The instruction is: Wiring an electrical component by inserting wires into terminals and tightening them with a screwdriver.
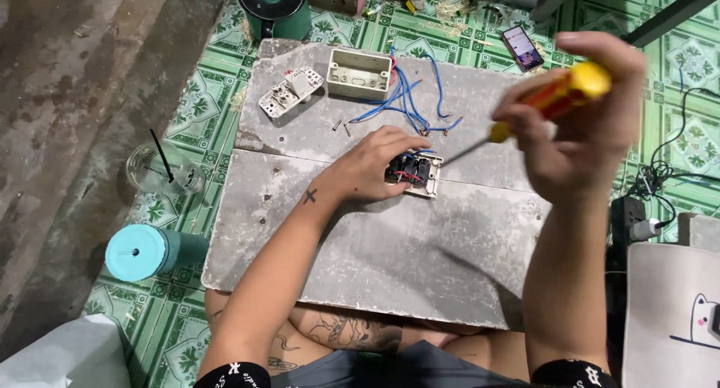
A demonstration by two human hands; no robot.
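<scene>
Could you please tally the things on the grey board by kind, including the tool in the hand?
Switch modules: 2
Wall boxes: 1
Screwdrivers: 1
Loose screws: 2
Blue wire bundles: 1
Total: 7

A grey board (390, 260) lies on green patterned floor tiles (187, 320); bare concrete floor (67, 95) runs along the left.

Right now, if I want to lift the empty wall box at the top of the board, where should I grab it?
Take the wall box by its two long side walls, from above. It lies open side up and its rim is bare. Keep off the right end: the blue wires spill out there. The left hand holds the switch, the right hand the screwdriver.
</scene>
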